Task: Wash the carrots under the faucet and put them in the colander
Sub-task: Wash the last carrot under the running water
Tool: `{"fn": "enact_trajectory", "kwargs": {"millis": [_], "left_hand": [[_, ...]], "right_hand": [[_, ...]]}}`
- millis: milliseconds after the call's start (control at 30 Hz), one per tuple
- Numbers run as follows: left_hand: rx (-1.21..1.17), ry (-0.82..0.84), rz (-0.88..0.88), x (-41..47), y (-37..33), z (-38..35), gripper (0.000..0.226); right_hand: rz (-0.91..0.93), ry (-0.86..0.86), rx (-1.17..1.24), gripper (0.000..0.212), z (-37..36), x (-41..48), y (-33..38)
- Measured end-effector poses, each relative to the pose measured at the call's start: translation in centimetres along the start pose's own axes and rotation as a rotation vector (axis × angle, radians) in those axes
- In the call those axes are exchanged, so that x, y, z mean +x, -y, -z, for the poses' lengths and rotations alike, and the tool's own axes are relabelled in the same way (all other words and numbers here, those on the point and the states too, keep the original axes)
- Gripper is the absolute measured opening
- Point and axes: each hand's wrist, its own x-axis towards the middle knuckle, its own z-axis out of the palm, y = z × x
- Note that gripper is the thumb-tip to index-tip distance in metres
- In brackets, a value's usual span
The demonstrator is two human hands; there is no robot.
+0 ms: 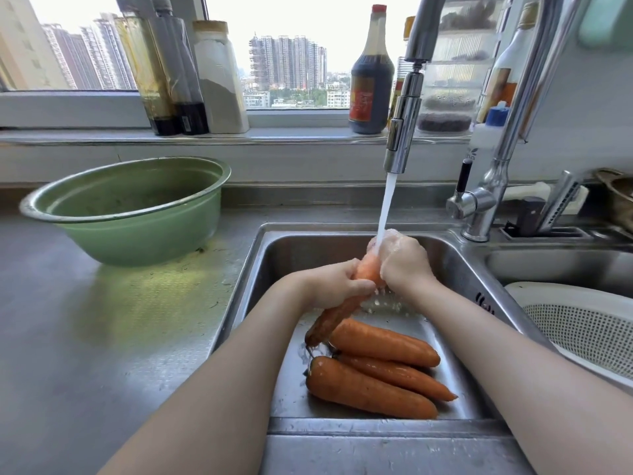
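Water streams from the chrome faucet (403,132) onto a carrot (366,270) held over the steel sink (274,255). My left hand (337,284) grips the carrot's middle, its darker lower end pointing down-left. My right hand (404,262) wraps its upper end under the stream. Three more wet carrots (373,375) lie on the sink floor below. The white colander (589,323) sits in the right basin, partly cut off by the frame edge.
A green basin (130,210) stands on the steel counter at the left. Sauce bottles and jars (371,80) line the window sill behind the sink. A knife holder and dish soap bottle stand behind the faucet base at right.
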Motion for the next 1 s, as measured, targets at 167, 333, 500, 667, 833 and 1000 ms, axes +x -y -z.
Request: {"fn": "enact_trajectory", "kwargs": {"millis": [167, 333, 500, 667, 833, 1000], "left_hand": [[-0.065, -0.001, -0.029, -0.1, 0.4, 0.4, 0.022], [0.006, -0.198, -0.189, 0.3, 0.2, -0.4, 0.002], [-0.071, -0.185, -0.157, 0.6, -1.0, -0.5, 0.03], [-0.121, -0.098, -0.072, 0.1, 0.3, 0.5, 0.023], [-0.139, -0.239, -0.105, -0.1, 0.5, 0.5, 0.021], [-0.132, -0.297, -0.093, 0.5, -0.5, -0.3, 0.044]], "right_hand": [[-0.068, 0.073, 0.157, 0.037, 0.3, -0.1, -0.1], [-0.052, 0.127, 0.151, 0.022, 0.3, -0.1, -0.3], [-0.023, -0.103, 0.132, 0.038, 0.5, 0.6, -0.2], [-0.021, 0.109, 0.182, 0.027, 0.5, 0.8, -1.0], [-0.008, 0.175, -0.017, 0.04, 0.9, -0.1, -0.3], [0.108, -0.052, -0.112, 0.036, 1.1, 0.0, 0.2]]}}
